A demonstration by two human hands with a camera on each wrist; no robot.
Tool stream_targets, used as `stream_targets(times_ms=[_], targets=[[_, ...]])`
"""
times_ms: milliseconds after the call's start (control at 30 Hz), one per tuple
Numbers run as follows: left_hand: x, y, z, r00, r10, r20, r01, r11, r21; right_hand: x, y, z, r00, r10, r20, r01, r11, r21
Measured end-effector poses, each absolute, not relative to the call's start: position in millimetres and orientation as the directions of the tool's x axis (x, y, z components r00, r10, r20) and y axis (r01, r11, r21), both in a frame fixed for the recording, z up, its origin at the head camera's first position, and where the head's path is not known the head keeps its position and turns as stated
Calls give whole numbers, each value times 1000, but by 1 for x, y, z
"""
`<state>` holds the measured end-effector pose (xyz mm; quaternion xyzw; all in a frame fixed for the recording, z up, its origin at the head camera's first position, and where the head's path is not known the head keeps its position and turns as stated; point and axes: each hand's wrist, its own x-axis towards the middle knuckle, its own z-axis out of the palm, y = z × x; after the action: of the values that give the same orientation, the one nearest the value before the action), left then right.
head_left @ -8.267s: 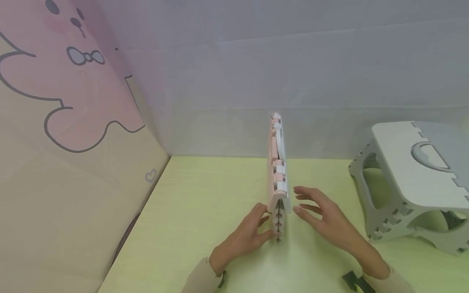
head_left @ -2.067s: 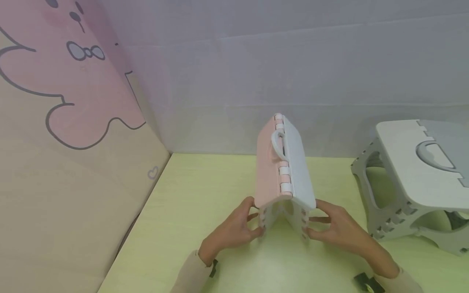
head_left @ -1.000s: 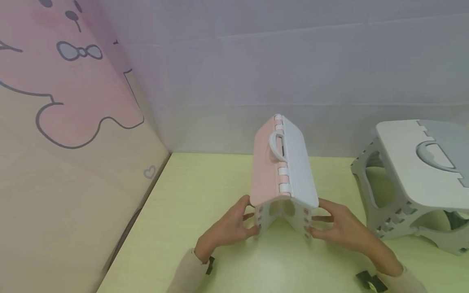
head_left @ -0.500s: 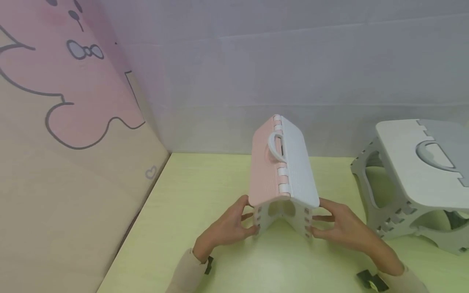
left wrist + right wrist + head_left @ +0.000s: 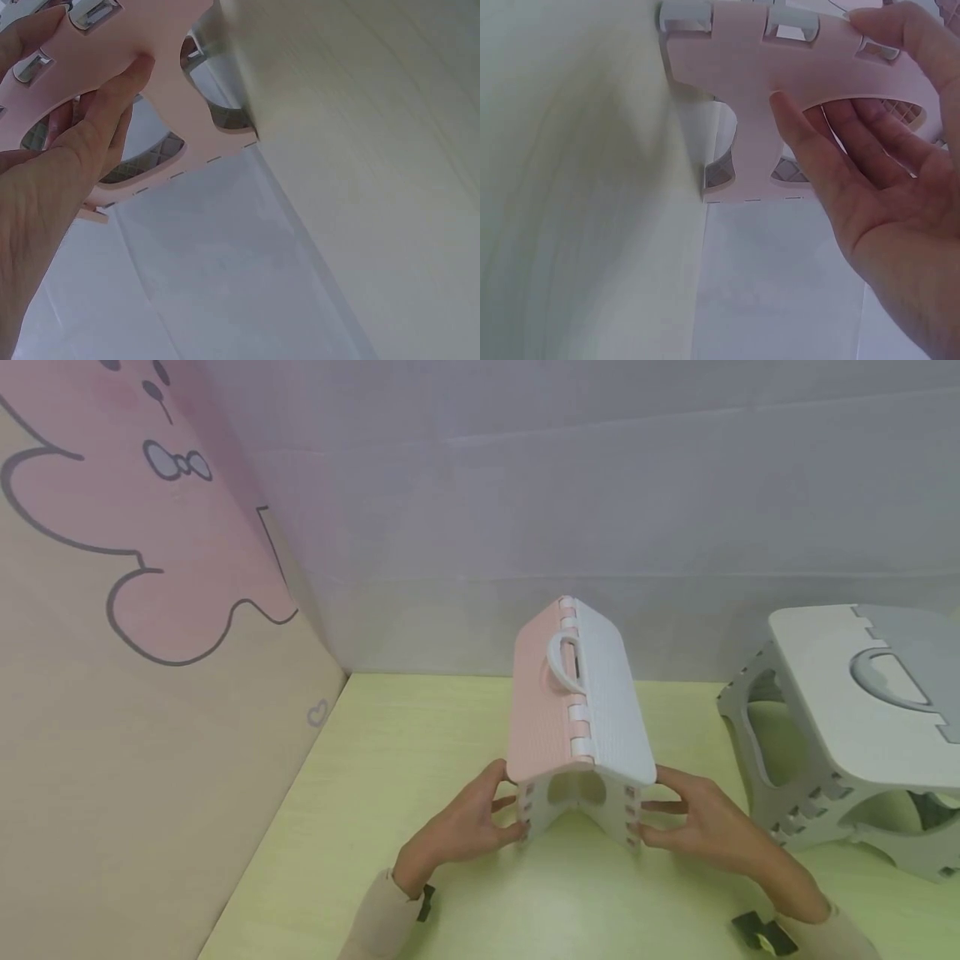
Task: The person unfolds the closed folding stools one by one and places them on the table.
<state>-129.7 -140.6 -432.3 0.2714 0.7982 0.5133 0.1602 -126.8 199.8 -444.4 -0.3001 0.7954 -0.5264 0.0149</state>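
A small folding stool point(image 5: 542, 710), its seat half pink and half white, stands partly unfolded on the table, its top peaked like a roof. A white loop handle point(image 5: 557, 662) rises at the ridge. My left hand point(image 5: 467, 823) grips the left leg panel by its near edge. In the left wrist view, fingers reach into an oval cutout of that pink leg panel point(image 5: 199, 105), with the thumb at the hinged edge. Opposite, my right hand point(image 5: 701, 823) holds the right leg panel point(image 5: 751, 135) likewise, several fingers inside its cutout. The two leg panels spread apart at the front.
A larger grey and white folding stool point(image 5: 847, 710) stands fully unfolded on the right, close to my right forearm. A grey curtain-like wall point(image 5: 450, 527) backs the pale yellow-green table point(image 5: 420, 718). At left hangs a cloth point(image 5: 150, 735) printed with a pink cartoon animal.
Earlier the small stool stood folded flat, with my right hand apart from it. Both hands then drew its sides apart; in the last second it has widened only slightly.
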Motion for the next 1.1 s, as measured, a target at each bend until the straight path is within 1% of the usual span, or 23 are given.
stream_targets(times_ms=[300, 567, 900, 1100], targets=[[-131, -143, -432, -801, 599, 15, 265, 331, 906, -127, 201, -444, -817, -495, 294, -459, 252, -852], [-131, -143, -429, -803, 596, -7, 234, 327, 915, -128, 202, -443, -821, -497, 280, -454, 272, -848], [-133, -145, -429, -796, 605, -7, 237, 322, 916, -128, 203, -440, -809, -505, 302, -477, 263, -838], [-133, -147, -428, -798, 603, -17, 230, 329, 916, -128, 203, -439, -813, -501, 298, -475, 272, -837]])
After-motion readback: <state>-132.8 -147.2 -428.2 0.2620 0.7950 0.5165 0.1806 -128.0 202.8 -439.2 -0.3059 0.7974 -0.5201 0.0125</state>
